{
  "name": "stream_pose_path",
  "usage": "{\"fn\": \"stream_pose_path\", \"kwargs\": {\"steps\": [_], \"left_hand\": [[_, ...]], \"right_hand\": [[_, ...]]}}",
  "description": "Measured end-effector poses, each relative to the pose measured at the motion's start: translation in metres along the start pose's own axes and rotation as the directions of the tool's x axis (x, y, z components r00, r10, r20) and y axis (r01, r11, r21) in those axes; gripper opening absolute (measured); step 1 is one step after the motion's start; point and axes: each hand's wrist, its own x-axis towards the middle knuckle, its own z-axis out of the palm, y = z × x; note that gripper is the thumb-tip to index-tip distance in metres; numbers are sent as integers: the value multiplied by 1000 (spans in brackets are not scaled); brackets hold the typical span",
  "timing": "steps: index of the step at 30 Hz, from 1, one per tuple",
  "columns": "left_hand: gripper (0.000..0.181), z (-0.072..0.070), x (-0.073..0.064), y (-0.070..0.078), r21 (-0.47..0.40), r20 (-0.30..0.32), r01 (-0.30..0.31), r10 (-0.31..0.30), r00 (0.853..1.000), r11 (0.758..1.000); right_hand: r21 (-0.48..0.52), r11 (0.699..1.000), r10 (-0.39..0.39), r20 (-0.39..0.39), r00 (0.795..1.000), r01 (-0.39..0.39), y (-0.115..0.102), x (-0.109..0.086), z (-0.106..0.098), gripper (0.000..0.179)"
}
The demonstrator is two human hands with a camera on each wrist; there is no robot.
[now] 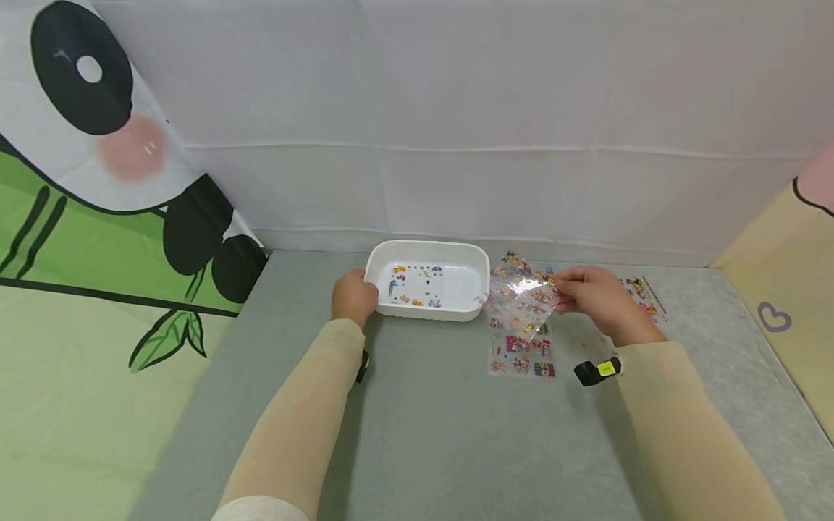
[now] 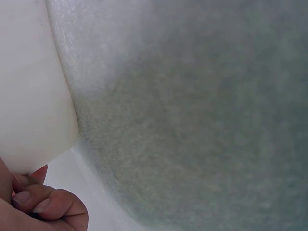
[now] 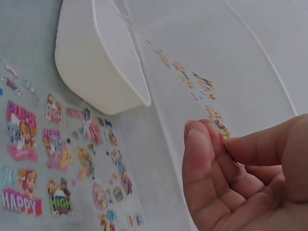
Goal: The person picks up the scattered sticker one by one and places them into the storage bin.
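Note:
A white plastic tray (image 1: 462, 314) stands on the grey table near its back edge, with small colourful stickers (image 1: 417, 301) on its bottom. My left hand (image 1: 354, 298) grips the tray's left end; the left wrist view shows its curled fingers (image 2: 62, 207) beside the white wall. A clear sticker sheet (image 1: 521, 297) is pinched between the thumb and fingers of my right hand (image 1: 596, 300). It is raised and tilted, its left edge close to the tray's right end; I cannot tell whether they touch. Beneath it, more printed sticker sheet (image 1: 521, 354) lies flat on the table.
Another sticker sheet (image 1: 641, 298) lies to the right, partly behind my right hand. A white cloth wall (image 1: 456, 181) rises at the table's back edge. Printed cloth panels flank the grey table (image 1: 443, 434), a green and white one (image 1: 85, 304) on the left.

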Motion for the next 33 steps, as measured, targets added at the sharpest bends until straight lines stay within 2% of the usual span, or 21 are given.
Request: {"fn": "stream_pose_path", "kwargs": {"steps": [7, 16, 20, 24, 29, 33], "left_hand": [[44, 1, 0, 0, -4, 7, 1, -1, 1000, 1000], [43, 2, 2, -3, 0, 1, -17, 17, 1000, 1000], [43, 3, 3, -2, 0, 2, -8, 8, 1000, 1000], [43, 1, 1, 0, -5, 2, 8, -8, 1000, 1000], [44, 1, 0, 1, 0, 7, 8, -8, 1000, 1000], [43, 2, 2, 0, -1, 1, -1, 1, 1000, 1000]], "right_hand": [[34, 999, -38, 15, 999, 37, -25, 13, 15, 40], [-29, 998, -62, 6, 998, 62, -48, 27, 31, 40], [-50, 995, -87, -7, 996, 87, -54, 33, 32, 40], [-27, 994, -109, -30, 994, 108, -56, 42, 37, 38], [19, 994, -106, -57, 993, 108, -57, 53, 48, 38], [-6, 993, -117, -81, 990, 117, -58, 60, 59, 36]]}}
